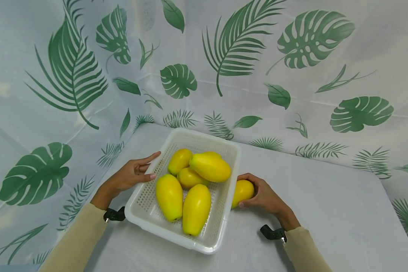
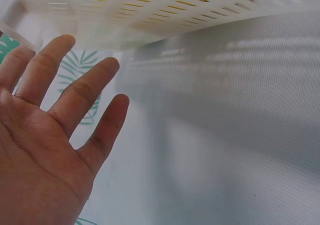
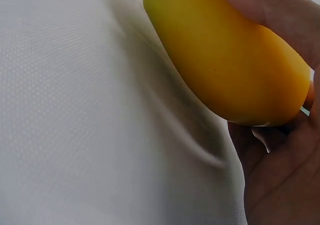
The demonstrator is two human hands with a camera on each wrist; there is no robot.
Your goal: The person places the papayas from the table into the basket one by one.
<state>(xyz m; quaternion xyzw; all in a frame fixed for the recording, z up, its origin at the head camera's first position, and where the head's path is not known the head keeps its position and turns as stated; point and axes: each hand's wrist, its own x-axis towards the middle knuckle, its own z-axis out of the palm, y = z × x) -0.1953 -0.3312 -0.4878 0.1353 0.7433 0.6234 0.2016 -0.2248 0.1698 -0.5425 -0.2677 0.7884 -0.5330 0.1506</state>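
A white plastic basket [image 1: 220, 230] with slotted walls holds several yellow papayas [image 1: 208, 166], some with greenish ends. My left hand [image 1: 130, 174] is at the basket's left side, thumb and forefinger reaching its rim. In the left wrist view, the other fingers of the left hand [image 2: 55, 110] are spread and fairly straight by the basket wall [image 2: 175, 22]. On the basket's right, my right hand [image 1: 263, 194] grips another papaya [image 1: 242, 192], partly hidden behind the basket's edge. The right wrist view shows this papaya [image 3: 220, 55] between thumb and fingers, just over the white surface.
A white cloth-covered table [image 1: 326, 204] lies under the basket. Behind and to the left hang white sheets [image 1: 244, 98] printed with green leaves. A black wrist mount [image 1: 114, 214] is on the left wrist and another mount [image 1: 273, 233] on the right.
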